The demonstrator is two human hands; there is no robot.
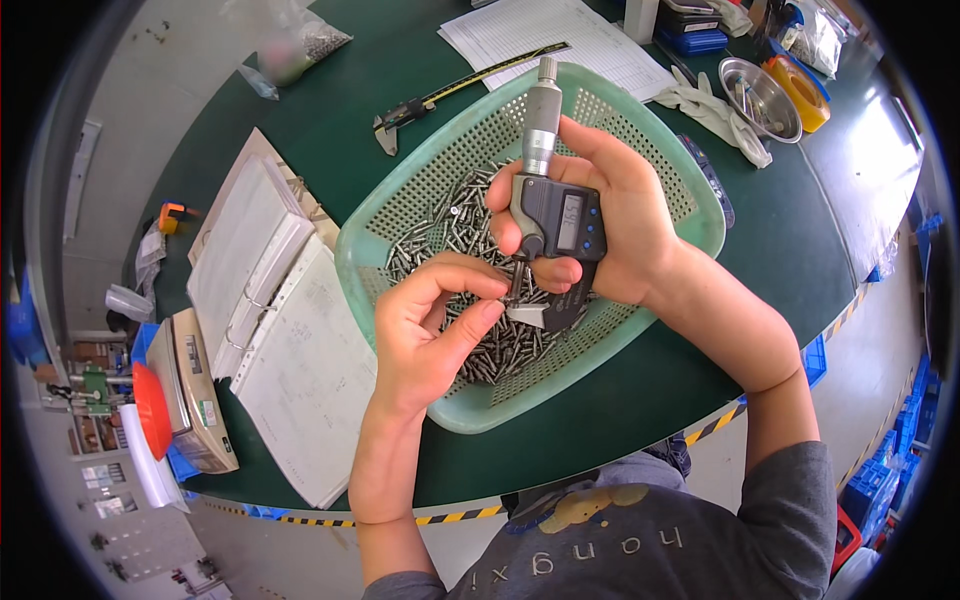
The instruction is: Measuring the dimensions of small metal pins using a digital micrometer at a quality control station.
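My right hand [635, 220] is wrapped round a digital micrometer [548, 205], its grey thimble pointing away from me and its small display facing up. My left hand [420, 325] pinches thumb and forefinger together at the micrometer's measuring gap. A small metal pin seems to be in that pinch, mostly hidden by the fingertips. Both hands are above a light green perforated plastic basket [640, 125]. Inside the basket lies a heap of many small, slender metal pins [450, 230], partly covered by my hands.
Left of the basket lie an open ring binder [310, 370] and a beige scale [190, 390]. Beyond it are a caliper [400, 122] and printed sheets [550, 35]. White gloves [715, 115], a metal bowl [760, 100] and yellow tape [800, 95] sit at the far right.
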